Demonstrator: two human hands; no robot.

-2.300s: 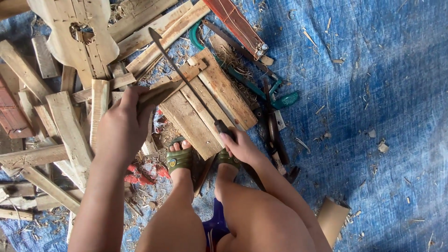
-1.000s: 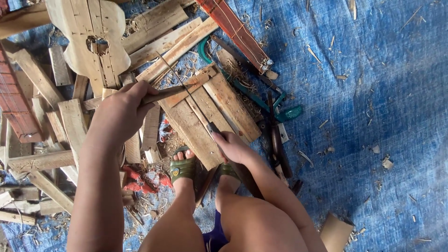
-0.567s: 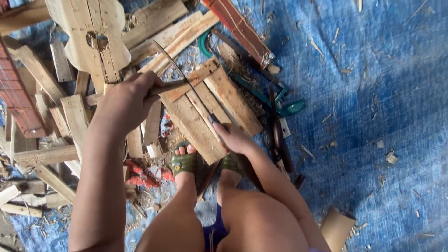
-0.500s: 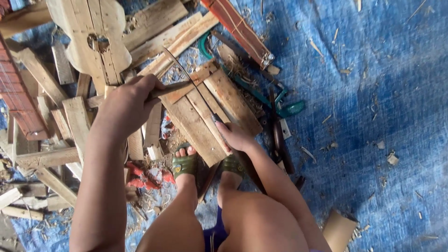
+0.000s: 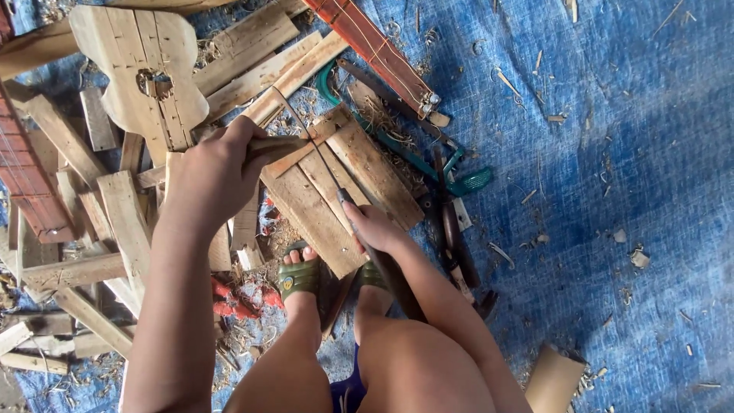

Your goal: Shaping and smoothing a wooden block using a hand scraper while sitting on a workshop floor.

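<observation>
Blue tarp floor (image 5: 612, 153) | left hand (image 5: 218, 164) clamps stick (image 5: 279, 147) | right hand (image 5: 375, 227) wraps knife (image 5: 329, 164) | blade crosses stick, slanting up-left from right grip

Knife handle (image 5: 394, 279) under right grip (image 5: 375, 229)

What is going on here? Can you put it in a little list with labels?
Place: blue tarp strewn with wood shavings
Left hand: gripping a wooden stick
Right hand: holding a long thin blade laid against the stick
Under the work: wooden board
Feet: green sandals
Nearby: guitar-shaped wooden cutout, green-handled saw, loose wood planks
</observation>
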